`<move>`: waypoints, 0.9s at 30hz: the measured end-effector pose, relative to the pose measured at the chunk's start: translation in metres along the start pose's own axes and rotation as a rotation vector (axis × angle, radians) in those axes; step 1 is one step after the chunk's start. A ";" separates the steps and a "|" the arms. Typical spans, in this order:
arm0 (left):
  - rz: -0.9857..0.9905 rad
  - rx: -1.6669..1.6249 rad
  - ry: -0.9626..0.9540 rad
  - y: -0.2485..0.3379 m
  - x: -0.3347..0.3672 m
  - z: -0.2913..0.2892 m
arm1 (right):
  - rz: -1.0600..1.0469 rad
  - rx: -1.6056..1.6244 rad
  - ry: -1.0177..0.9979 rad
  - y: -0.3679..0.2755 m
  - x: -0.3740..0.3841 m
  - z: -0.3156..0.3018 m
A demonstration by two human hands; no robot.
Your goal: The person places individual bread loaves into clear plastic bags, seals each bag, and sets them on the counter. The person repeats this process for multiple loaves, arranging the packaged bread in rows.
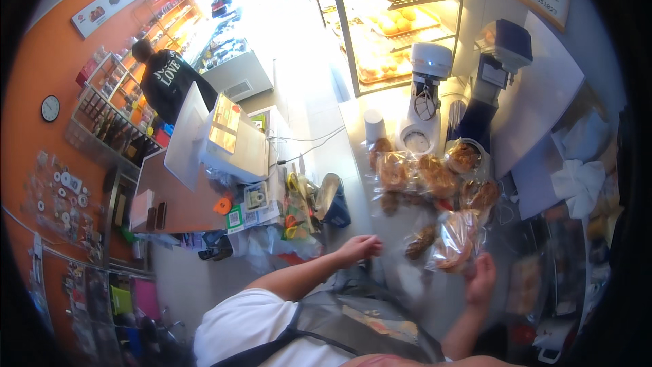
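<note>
My right hand (481,276) grips the lower right edge of a clear plastic bag of bread (456,239), which is held above the counter. Its wrapping is shiny and the bread inside looks golden brown. My left hand (361,249) is in front of my apron, apart from the bread, fingers curled in and nothing visible in them. Several more bagged breads (435,175) lie bunched together just beyond the one I hold. A darker bread (421,240) sits left of the held bag, partly behind it.
Two stand mixers (422,98), one white and one dark (485,85), stand behind the breads, beside a white cup (373,126). A lit glass cabinet (401,24) holds trays of bread. To the left are a checkout counter (166,190) and a person in black (170,81).
</note>
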State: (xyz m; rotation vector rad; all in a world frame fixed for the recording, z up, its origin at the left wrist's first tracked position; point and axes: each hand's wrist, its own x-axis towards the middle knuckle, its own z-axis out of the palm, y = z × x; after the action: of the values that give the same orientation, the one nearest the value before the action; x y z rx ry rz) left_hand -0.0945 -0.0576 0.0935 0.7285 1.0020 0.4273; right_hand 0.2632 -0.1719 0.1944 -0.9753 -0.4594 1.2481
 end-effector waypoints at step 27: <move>-0.025 -0.897 -0.650 0.098 0.060 -0.001 | 0.219 -0.452 0.491 0.066 0.183 -0.106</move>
State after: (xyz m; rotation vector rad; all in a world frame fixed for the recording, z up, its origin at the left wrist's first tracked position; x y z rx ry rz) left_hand -0.0665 0.0485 0.1274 0.0122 0.1438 0.5126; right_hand 0.3603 -0.0389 0.0459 -1.7031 -0.2517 1.0618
